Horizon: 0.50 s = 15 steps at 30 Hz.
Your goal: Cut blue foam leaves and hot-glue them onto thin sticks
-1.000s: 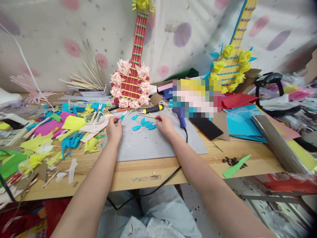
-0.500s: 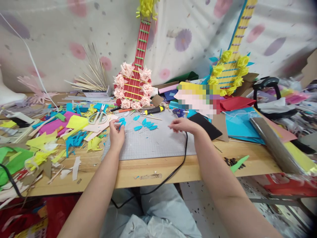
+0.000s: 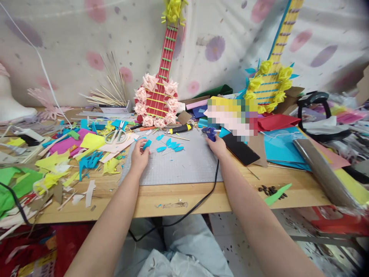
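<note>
My left hand [image 3: 140, 154] rests on the grey cutting mat [image 3: 178, 165] and pinches a small blue paper leaf [image 3: 147, 144] between thumb and fingers. Several more blue paper leaves [image 3: 171, 146] lie on thin sticks on the mat just right of it. My right hand [image 3: 216, 145] is at the mat's far right edge, its fingers closed around the blue glue gun [image 3: 210, 133], whose black cord [image 3: 211, 184] runs down over the table's front edge.
A red paper guitar with pink flowers [image 3: 158, 100] and a yellow one [image 3: 268, 82] lean on the back wall. Scissors [image 3: 116, 134], a yellow-black cutter [image 3: 180, 128] and coloured paper scraps [image 3: 60, 161] lie left. A black phone [image 3: 240, 149], blue sheets [image 3: 284, 144] and a shiny roll [image 3: 321, 169] lie right.
My right hand left the blue leaves, swept right across the mat and closed on the glue gun. My left hand stayed put, lifting its blue leaf slightly.
</note>
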Each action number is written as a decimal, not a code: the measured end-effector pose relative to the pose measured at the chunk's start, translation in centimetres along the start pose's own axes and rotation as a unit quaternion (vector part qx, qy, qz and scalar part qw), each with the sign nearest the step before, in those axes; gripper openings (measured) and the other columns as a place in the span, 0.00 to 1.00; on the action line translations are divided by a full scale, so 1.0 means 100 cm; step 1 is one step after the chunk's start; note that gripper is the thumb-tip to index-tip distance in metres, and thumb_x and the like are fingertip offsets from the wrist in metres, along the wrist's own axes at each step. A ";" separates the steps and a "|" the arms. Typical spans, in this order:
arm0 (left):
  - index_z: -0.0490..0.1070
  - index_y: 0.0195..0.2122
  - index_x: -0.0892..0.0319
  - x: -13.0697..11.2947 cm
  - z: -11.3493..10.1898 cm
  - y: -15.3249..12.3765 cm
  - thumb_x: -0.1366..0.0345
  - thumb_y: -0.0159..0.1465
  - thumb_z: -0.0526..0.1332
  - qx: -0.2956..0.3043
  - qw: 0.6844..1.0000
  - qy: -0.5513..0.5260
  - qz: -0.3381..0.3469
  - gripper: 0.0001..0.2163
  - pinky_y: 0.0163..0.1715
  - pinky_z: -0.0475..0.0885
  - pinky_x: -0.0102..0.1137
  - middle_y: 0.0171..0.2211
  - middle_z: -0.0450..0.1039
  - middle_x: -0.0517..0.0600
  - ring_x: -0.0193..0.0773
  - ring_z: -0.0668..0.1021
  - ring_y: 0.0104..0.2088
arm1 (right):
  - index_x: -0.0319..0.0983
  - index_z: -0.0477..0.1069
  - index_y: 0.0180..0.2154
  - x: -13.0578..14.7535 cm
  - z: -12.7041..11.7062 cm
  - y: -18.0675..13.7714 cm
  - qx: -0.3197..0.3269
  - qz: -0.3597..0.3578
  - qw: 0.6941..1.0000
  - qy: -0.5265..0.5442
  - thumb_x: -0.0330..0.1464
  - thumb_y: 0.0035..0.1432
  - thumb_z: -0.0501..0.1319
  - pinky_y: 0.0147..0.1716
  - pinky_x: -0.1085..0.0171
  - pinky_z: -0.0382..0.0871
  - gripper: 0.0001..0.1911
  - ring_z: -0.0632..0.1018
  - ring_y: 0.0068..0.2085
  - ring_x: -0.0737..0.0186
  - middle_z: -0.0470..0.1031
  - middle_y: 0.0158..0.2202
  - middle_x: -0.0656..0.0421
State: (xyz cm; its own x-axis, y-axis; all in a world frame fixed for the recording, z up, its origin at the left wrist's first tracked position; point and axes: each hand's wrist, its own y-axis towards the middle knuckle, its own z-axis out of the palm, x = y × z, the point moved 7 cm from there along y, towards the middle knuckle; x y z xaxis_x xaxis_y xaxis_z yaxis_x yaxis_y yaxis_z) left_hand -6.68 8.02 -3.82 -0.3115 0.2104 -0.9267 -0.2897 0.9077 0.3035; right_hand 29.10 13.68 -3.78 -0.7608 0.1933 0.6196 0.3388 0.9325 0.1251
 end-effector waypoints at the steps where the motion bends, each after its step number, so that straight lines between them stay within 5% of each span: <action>1: 0.63 0.42 0.54 0.000 0.000 0.000 0.70 0.53 0.55 0.003 1.000 -0.004 0.002 0.14 0.22 0.64 0.24 0.30 0.66 0.45 0.27 0.70 0.21 | 0.34 0.70 0.36 -0.001 -0.002 0.000 -0.021 0.003 0.999 0.026 0.41 0.49 0.55 0.36 0.60 0.64 0.18 0.74 0.38 0.53 0.74 0.34 0.50; 5: 0.63 0.40 0.55 0.001 0.002 0.001 0.72 0.54 0.54 0.007 1.000 -0.007 -0.002 0.12 0.21 0.63 0.23 0.25 0.63 0.43 0.26 0.69 0.19 | 0.35 0.69 0.37 0.002 -0.010 -0.002 -0.063 -0.007 0.974 0.216 0.43 0.46 0.57 0.33 0.62 0.66 0.20 0.74 0.34 0.59 0.74 0.32 0.54; 12: 0.64 0.35 0.58 0.009 -0.001 0.003 0.69 0.51 0.57 -0.017 0.999 -0.010 -0.035 0.09 0.19 0.64 0.23 0.25 0.66 0.44 0.29 0.72 0.21 | 0.38 0.69 0.35 0.077 0.025 -0.034 0.215 -0.067 0.863 0.452 0.37 0.40 0.65 0.26 0.69 0.65 0.17 0.74 0.29 0.69 0.74 0.36 0.56; 15: 0.63 0.32 0.59 0.011 -0.001 0.001 0.66 0.52 0.57 -0.020 0.998 -0.004 -0.059 0.06 0.17 0.64 0.23 0.24 0.68 0.45 0.31 0.73 0.22 | 0.38 0.69 0.33 0.098 0.044 -0.046 0.246 -0.051 0.822 0.510 0.35 0.38 0.65 0.24 0.70 0.64 0.16 0.73 0.27 0.70 0.74 0.33 0.58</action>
State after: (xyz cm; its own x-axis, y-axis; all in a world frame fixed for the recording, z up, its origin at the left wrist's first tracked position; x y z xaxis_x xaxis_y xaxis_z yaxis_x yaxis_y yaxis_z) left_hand -7.15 8.34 -4.72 -0.2660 0.1064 -0.9581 -0.3600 0.9110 0.2011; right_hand 17.69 12.62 -1.69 0.1749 -0.0150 0.9845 -0.1545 0.9871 0.0425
